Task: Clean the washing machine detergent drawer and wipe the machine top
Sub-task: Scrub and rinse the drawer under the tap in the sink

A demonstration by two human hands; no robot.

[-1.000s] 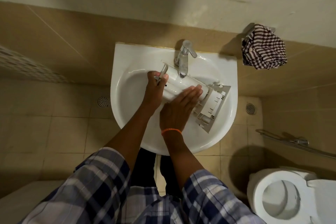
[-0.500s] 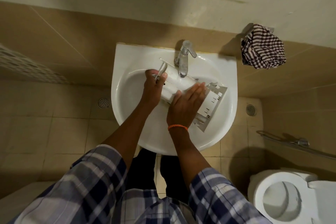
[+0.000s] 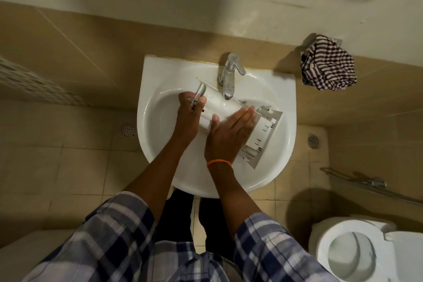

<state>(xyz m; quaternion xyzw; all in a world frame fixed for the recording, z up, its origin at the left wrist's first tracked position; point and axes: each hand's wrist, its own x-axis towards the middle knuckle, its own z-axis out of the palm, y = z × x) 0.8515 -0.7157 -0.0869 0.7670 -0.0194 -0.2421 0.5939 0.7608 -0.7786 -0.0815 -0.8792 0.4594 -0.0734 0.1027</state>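
Note:
The white plastic detergent drawer [image 3: 263, 128] lies slanted in the white sink [image 3: 155, 144], its underside up, under the chrome tap [image 3: 230, 78]. My left hand [image 3: 188, 117] grips the drawer's far left end, fingers curled round its edge. My right hand [image 3: 229, 133] lies flat on the drawer's middle, fingers straight and together, pointing right. The hand hides part of the drawer. An orange band circles my right wrist.
A checked cloth [image 3: 328, 67] hangs on the wall to the sink's right. A toilet [image 3: 352, 252] stands at the lower right, with a metal hose and rail [image 3: 370, 184] above it. Two floor drains flank the sink, the nearer one [image 3: 128, 129] on its left.
My right hand has slid along the drawer, first toward the right end, then a little back. The drawer has shifted slightly in the sink. My left hand has kept its grip.

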